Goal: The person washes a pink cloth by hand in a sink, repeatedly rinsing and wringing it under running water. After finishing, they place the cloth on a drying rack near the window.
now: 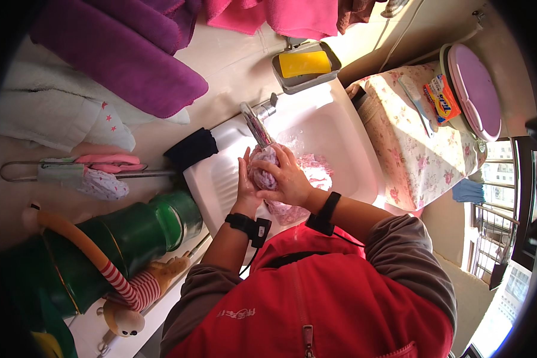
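A bunched pink-and-white wet cloth (265, 173) is held between both hands, right under the spout of a chrome faucet (258, 123). My left hand (247, 188) cups it from the left side. On its right, my right hand (288, 179) presses with the fingers spread over the bundle. More of the patterned cloth (315, 172) lies in the white sink (349, 134), partly hidden by my right hand and forearm. Water splashes beside the faucet. Whether the cloth in the hands and the cloth in the sink are one piece, I cannot tell.
A yellow soap bar (304, 63) sits in a grey dish (332, 76) behind the sink. Dark cloth (192, 147) hangs over the sink's left rim. Rightward, a floral-covered surface (396, 152) holds a brush (415, 100) and an orange packet (442, 100). Purple and pink towels hang above.
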Motion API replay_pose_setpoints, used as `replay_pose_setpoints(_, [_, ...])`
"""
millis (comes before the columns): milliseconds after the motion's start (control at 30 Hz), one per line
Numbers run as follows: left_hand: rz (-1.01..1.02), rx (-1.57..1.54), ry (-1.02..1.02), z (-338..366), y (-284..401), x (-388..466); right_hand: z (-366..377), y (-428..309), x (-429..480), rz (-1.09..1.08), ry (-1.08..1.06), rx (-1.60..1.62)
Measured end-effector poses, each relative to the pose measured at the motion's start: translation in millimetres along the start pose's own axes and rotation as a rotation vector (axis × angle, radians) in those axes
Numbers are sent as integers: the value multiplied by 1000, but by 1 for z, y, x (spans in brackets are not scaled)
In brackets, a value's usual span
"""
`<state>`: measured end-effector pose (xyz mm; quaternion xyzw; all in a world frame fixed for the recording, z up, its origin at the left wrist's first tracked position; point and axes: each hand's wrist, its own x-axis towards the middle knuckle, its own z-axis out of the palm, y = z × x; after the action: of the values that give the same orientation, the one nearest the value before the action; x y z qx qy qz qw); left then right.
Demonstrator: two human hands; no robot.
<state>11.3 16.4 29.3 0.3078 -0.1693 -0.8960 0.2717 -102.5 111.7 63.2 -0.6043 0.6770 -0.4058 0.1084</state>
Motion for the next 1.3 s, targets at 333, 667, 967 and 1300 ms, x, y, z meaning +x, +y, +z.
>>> replay_pose_setpoints(333, [-164, 173, 150, -23, 1, 30, 26, 1, 41, 330, -216, -49])
replay_pose_setpoints(667, [-42, 659, 32, -31, 5, 36, 37, 74, 43, 1031, 270, 1136])
replay_pose_setpoints(967, [-278, 746, -378, -24, -10, 28, -27, 47, 30, 1068, 541, 1809])
replay_pose_setpoints(1300, [-352, 934, -183, -68, -45, 47, -77, 21, 30, 664, 655, 2022])
